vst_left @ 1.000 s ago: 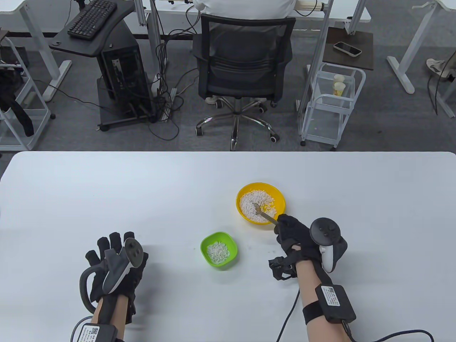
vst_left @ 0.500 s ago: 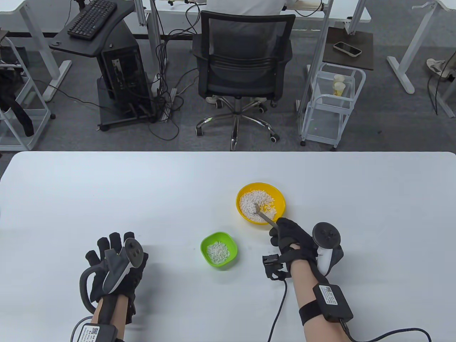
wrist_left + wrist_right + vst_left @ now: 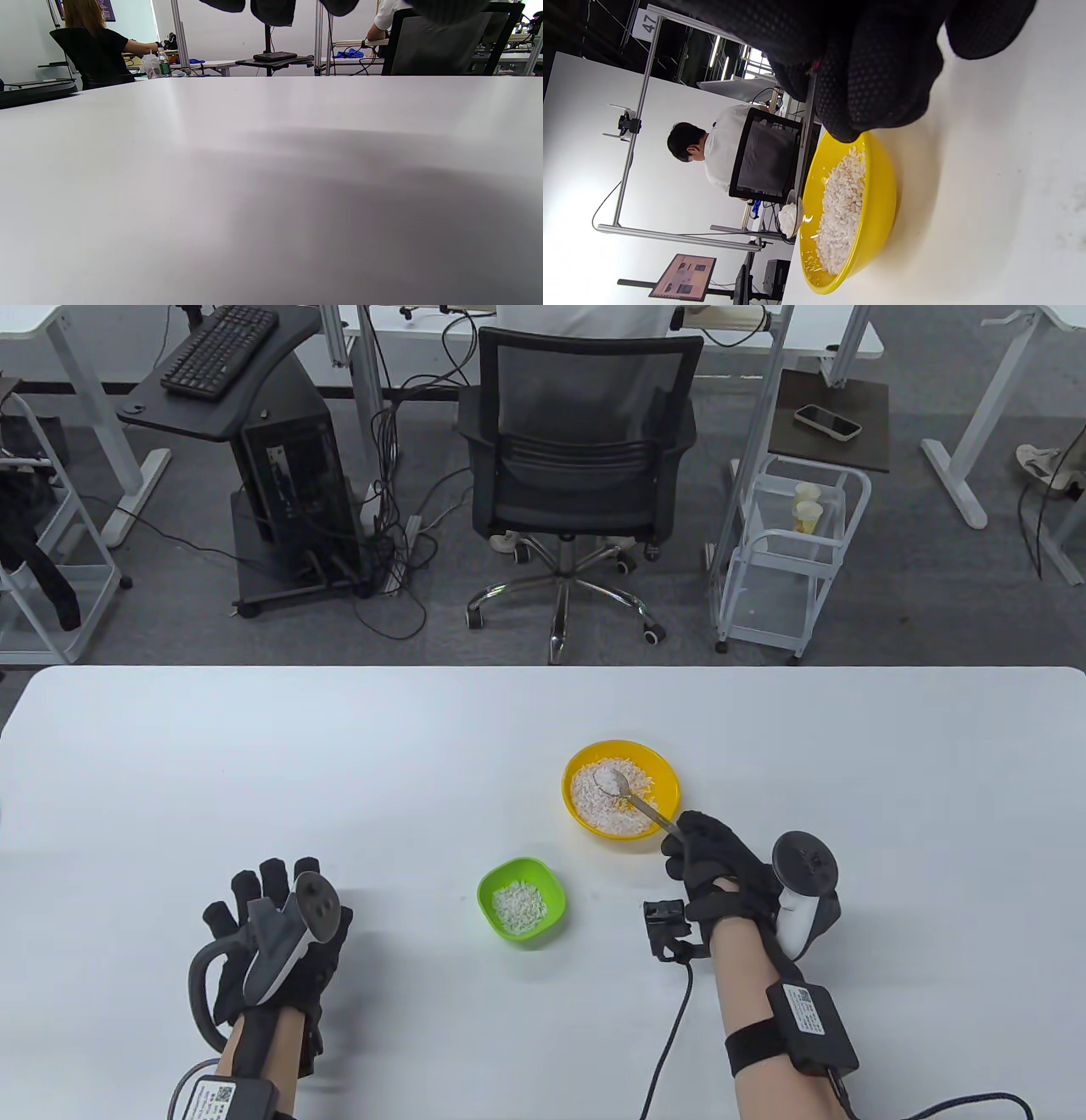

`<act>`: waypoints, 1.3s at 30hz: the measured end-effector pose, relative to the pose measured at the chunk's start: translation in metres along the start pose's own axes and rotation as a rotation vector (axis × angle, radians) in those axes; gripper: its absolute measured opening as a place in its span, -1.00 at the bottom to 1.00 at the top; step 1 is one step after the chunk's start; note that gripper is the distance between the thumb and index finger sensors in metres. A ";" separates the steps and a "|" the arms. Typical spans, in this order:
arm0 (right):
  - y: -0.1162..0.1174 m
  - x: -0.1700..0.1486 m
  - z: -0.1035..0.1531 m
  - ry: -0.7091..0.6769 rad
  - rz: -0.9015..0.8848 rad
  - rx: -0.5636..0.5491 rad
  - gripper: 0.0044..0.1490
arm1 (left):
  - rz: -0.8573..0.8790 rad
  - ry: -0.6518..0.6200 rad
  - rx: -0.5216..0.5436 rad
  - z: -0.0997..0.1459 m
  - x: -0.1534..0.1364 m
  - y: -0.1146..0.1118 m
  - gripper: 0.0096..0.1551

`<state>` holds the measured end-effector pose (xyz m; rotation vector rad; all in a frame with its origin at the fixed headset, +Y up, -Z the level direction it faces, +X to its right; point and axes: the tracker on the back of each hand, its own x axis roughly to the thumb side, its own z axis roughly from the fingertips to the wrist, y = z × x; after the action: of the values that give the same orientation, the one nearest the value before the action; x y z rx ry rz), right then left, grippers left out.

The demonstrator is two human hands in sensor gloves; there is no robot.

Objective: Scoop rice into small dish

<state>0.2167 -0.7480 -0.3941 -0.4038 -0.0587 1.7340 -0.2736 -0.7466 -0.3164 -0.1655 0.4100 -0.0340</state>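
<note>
A yellow bowl (image 3: 667, 785) holds white rice (image 3: 594, 806) right of the table's middle; it also shows in the right wrist view (image 3: 878, 212). A small green dish (image 3: 556, 891) with a little rice stands in front of it, to the left. My right hand (image 3: 708, 857) grips the handle of a metal spoon (image 3: 624, 791). The spoon's bowl is raised over the yellow bowl with a heap of rice in it, as the right wrist view (image 3: 791, 218) shows. My left hand (image 3: 267, 920) lies flat on the table at the lower left, fingers spread, holding nothing.
The white table (image 3: 339, 763) stretches wide around the two dishes. Beyond its far edge stand an office chair (image 3: 581, 449), a computer stand (image 3: 280, 475) and a white cart (image 3: 789, 551). A cable (image 3: 670, 1052) trails from my right wrist.
My right hand has lifted the spoon out of the rice, loaded, and shifted slightly right. The left hand has not moved.
</note>
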 end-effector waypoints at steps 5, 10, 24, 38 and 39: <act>0.000 0.009 -0.002 -0.030 0.011 0.149 -0.48 | 0.007 0.000 0.001 0.000 0.000 -0.001 -0.14; 0.003 0.017 -0.001 -0.039 0.067 0.305 -0.49 | 0.003 -0.003 0.003 0.000 0.000 0.000 -0.13; 0.044 0.030 0.015 -0.141 0.491 0.515 -0.50 | -0.002 -0.006 -0.002 0.001 0.000 0.000 -0.13; 0.064 0.059 0.052 -0.739 0.836 0.257 -0.50 | -0.006 -0.008 0.000 0.001 0.002 0.000 -0.13; 0.065 0.060 0.054 -0.768 0.858 0.247 -0.50 | -0.006 -0.008 0.000 0.001 0.002 0.000 -0.13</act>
<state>0.1308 -0.6944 -0.3748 0.5245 -0.2461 2.6184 -0.2714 -0.7466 -0.3163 -0.1667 0.4016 -0.0394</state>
